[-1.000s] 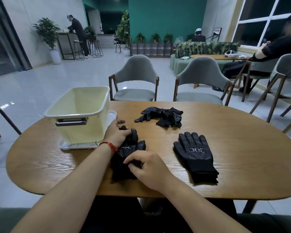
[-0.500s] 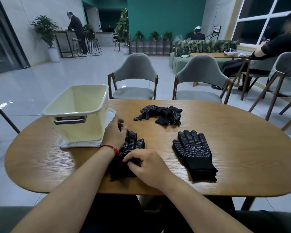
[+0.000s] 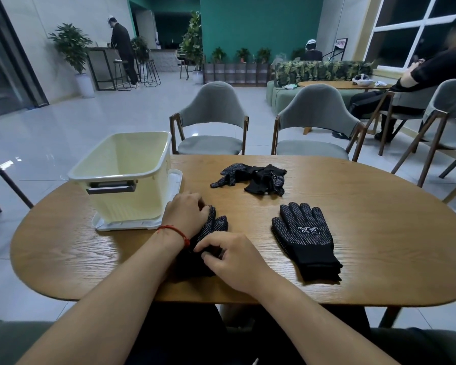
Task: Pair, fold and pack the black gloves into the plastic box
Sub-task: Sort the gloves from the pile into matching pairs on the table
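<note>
An oval wooden table (image 3: 379, 219) carries everything. At ten o'clock on it stands a pale yellow plastic box (image 3: 132, 201), open at the top, with a grey handle on its near wall. It sits on a flat white plastic lid (image 3: 175, 177), whose rim shows along the box's near and right sides.

Just right of the lid, toward eight o'clock from the table's middle, lies a black knitted glove with white grip dots (image 3: 216, 223). Its fingers point to twelve o'clock and its cuff points toward the person. Whether it is one glove or a stacked pair cannot be told.

The left hand (image 3: 186, 210), with a red string bracelet (image 3: 174, 230) at the wrist, lies over the glove's finger end, fingers curled down onto it. The right hand (image 3: 232, 256) is at the cuff end, its fingertips and thumb bent inward and pinching the black fabric.

At three o'clock, well apart from the hands, a flat black dotted glove with a white label (image 3: 304, 235) lies with its fingers spread toward twelve. Its cuff shows several layered edges. At twelve o'clock lies a crumpled heap of black dotted gloves (image 3: 253, 177).

Two grey padded chairs with wooden frames (image 3: 211, 119) stand beyond the far edge.
</note>
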